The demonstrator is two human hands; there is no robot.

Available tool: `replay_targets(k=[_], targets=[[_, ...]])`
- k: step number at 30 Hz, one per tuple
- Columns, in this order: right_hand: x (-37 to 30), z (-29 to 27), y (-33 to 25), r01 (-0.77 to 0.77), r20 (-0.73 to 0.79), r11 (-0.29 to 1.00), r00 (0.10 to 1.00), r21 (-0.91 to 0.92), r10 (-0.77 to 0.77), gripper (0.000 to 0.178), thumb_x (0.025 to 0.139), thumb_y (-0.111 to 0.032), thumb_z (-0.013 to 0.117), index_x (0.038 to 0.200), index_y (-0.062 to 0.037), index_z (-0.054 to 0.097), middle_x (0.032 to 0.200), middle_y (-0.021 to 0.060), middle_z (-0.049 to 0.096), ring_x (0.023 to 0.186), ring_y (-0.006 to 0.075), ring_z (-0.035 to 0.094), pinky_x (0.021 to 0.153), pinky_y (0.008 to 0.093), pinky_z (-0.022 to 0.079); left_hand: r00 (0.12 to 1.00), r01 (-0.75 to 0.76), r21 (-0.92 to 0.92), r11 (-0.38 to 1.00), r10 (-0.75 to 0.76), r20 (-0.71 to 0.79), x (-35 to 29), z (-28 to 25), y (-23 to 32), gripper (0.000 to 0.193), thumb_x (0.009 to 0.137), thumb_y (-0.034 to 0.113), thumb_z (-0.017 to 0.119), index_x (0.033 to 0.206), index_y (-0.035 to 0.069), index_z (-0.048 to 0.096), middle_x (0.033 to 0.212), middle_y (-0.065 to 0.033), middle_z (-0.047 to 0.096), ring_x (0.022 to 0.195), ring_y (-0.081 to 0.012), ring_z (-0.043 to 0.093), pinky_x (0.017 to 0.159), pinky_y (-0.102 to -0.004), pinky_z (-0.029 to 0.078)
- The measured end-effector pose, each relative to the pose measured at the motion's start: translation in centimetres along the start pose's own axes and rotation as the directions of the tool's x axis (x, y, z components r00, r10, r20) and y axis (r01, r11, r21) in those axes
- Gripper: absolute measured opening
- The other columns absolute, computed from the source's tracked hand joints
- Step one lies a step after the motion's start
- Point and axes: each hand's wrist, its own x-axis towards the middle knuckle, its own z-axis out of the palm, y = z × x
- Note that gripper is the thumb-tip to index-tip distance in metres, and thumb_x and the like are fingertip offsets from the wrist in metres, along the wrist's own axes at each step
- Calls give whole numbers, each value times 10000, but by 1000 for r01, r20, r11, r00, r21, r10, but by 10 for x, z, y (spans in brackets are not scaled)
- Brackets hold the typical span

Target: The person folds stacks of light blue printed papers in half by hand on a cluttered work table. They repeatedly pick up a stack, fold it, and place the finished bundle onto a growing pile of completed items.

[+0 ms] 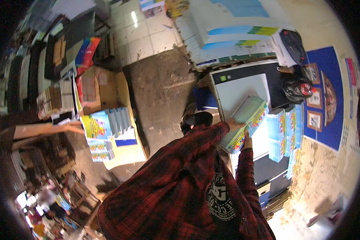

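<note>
A thick stack of booklets (238,138) with bright blue, green and yellow covers lies at a slant on the table in front of me, page edges partly facing up. My left hand (235,125) reaches over its near left side, fingers closed on the page edges. On the other side, my right hand (248,141) presses against the covers, with its fingers partly hidden. Both hands meet near the stack's middle. Just to the right, more booklet stacks (277,136) stand in rows along the table.
A white board (248,86) lies under the booklets. A black plastic bag (294,89) sits by the blue wall panel (328,96). Behind is a table with printed sheets (236,32). At left, another person's hand (73,127) touches booklets (98,125) on a second table.
</note>
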Motion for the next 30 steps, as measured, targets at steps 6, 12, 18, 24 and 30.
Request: replay_targets(k=[6, 12, 18, 24, 30], targets=[[-27, 35, -29, 33, -108, 999, 994, 9, -31, 674, 773, -412, 738, 1160, 97, 526, 1018, 137, 639, 836, 210, 644, 741, 336, 536, 983, -107, -183, 977, 132, 128, 37, -10, -36, 634, 779, 529, 681, 1134, 7, 624, 994, -133, 668, 883, -191, 646, 785, -340, 522], [-30, 39, -40, 146, 45, 985, 989, -90, -143, 583, 797, -380, 723, 1100, 96, 574, 986, 138, 656, 810, 185, 653, 742, 311, 542, 992, 1, -123, 992, 15, 128, -12, -47, 32, 477, 832, 425, 672, 1078, 17, 644, 967, -72, 674, 829, -171, 648, 765, -313, 520], [-41, 34, -52, 119, 67, 987, 991, -106, -113, 555, 812, -337, 713, 1119, 95, 550, 978, 124, 659, 823, 181, 654, 768, 304, 534, 998, -1, -49, 999, -2, -58, -59, -57, 77, 445, 823, 347, 691, 1086, -6, 627, 965, -59, 673, 828, -155, 641, 757, -287, 507], [-27, 6, 0, 172, -317, 847, 875, -502, -366, 685, 782, -196, 723, 1359, -79, 373, 926, 160, 670, 778, 270, 669, 737, 380, 537, 994, -71, -154, 986, 83, 71, -50, -94, 56, 494, 783, 314, 746, 1137, 2, 599, 1032, -90, 657, 913, -182, 629, 799, -316, 502], [-24, 38, 12, 500, -277, 818, 774, -284, -570, 468, 843, -247, 633, 1250, -40, 532, 1029, 225, 638, 956, 344, 625, 830, 427, 497, 989, -105, -39, 994, 108, 105, -37, -61, 48, 455, 780, 289, 751, 1106, -4, 628, 1019, -96, 670, 905, -175, 635, 809, -315, 499]])
